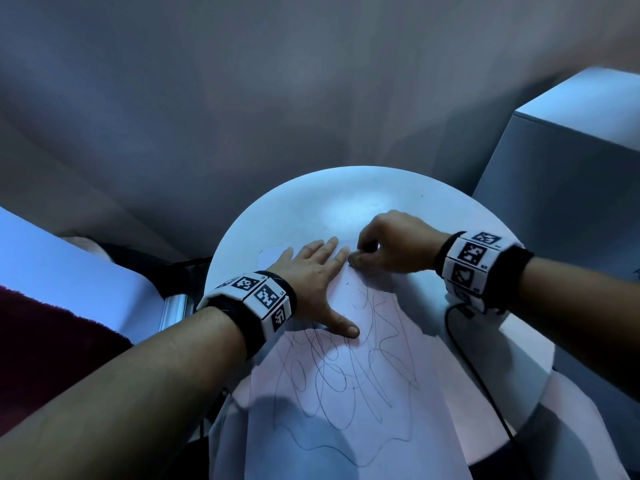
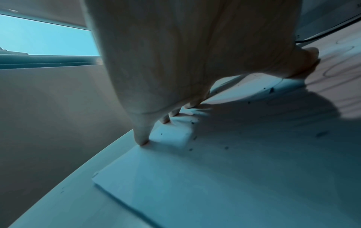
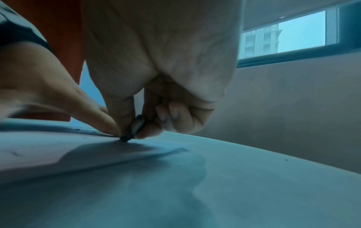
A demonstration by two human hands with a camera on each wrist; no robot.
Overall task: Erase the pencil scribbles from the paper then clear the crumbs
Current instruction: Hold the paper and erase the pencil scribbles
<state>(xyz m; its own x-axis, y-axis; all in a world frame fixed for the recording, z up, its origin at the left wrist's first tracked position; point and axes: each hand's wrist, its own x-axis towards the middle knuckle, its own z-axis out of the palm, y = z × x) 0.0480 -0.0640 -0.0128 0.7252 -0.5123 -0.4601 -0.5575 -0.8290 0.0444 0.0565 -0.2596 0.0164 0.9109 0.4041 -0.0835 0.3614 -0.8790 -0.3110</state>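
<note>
The eraser (image 3: 134, 128) shows only as a small, dark-smudged sliver between the thumb and fingers of the right hand (image 1: 391, 242); its full shape cannot be told, and in the head view it is hidden inside that pinch. The left hand (image 1: 313, 271) covers the far part of the paper (image 1: 346, 410), so any scribbles (image 1: 349, 372) beneath the palm cannot be seen. The paper's near edge hangs past the near rim of the round table (image 1: 311, 202) and is cut off by the bottom of the head picture. Dark crumbs (image 2: 271, 90) on the sheet are tiny specks, too small to count. In the right wrist view the left hand's fingers are blurred.
</note>
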